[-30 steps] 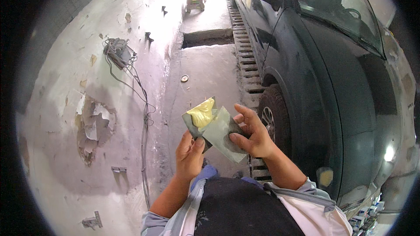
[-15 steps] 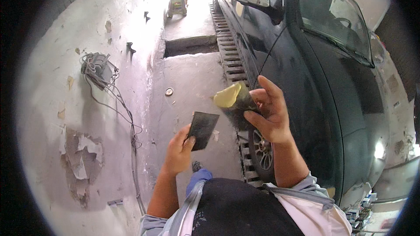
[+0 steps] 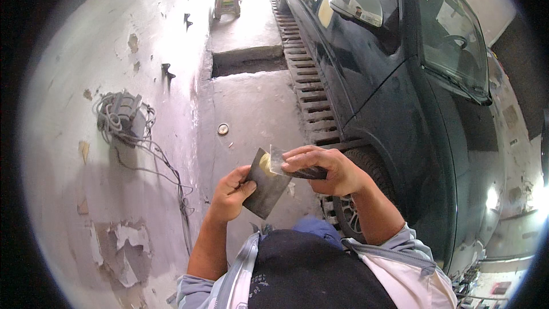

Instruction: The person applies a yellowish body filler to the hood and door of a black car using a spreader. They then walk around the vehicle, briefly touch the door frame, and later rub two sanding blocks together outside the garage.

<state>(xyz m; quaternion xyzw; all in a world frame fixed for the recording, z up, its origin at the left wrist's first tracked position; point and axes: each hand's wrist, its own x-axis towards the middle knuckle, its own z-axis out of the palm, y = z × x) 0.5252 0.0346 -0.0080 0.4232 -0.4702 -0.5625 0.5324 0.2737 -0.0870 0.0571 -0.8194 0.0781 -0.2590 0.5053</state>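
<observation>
Pinches a dark plate point(image 3: 266, 193) with yellow paste point(image 3: 265, 163) near its top corner in the left fingers point(image 3: 235, 177), and clasps a thin blade point(image 3: 311, 173) beside that paste in the right fingers point(image 3: 301, 157).

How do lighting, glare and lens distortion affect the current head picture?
Head view: the wall washes out to white toward the top, with a soft shadow lower down; head view: small glare spots show near the right rim, past the dark car; head view: fisheye curvature and black corners; head view: left hand and right hand remain readable.
</observation>
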